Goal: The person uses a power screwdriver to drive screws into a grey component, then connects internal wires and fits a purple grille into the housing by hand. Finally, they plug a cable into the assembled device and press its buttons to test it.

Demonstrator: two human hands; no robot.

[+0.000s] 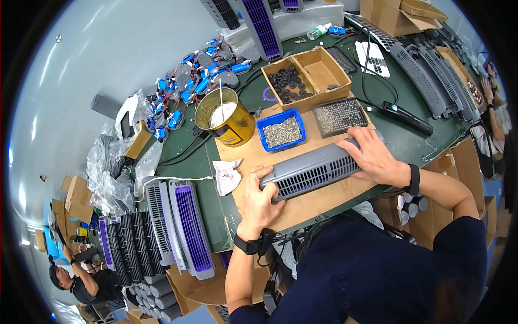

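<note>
The one visible label wraps the yellow can (232, 135), with dark marks on yellow; its print is too blurred to tell.

One grey housing (313, 170) lies slantwise on the cardboard sheet (324, 202), at the near edge of the green counter (218, 218), slotted side towards the person. It sits between both hands: the left grip (258, 201) is curled round its left end, thumb at the near side, and the right grip (373, 156) clasps its right end, fingers across the top. Both are grasping it.

Beyond the housing, counted: one blue tray (285, 146) of screws, one grey tray (345, 130) of small metal pieces, one box (303, 103) with two compartments, the left holding black round parts. One can, one crumpled paper (227, 177) to the left, one black screwdriver (407, 117) to the right.
</note>
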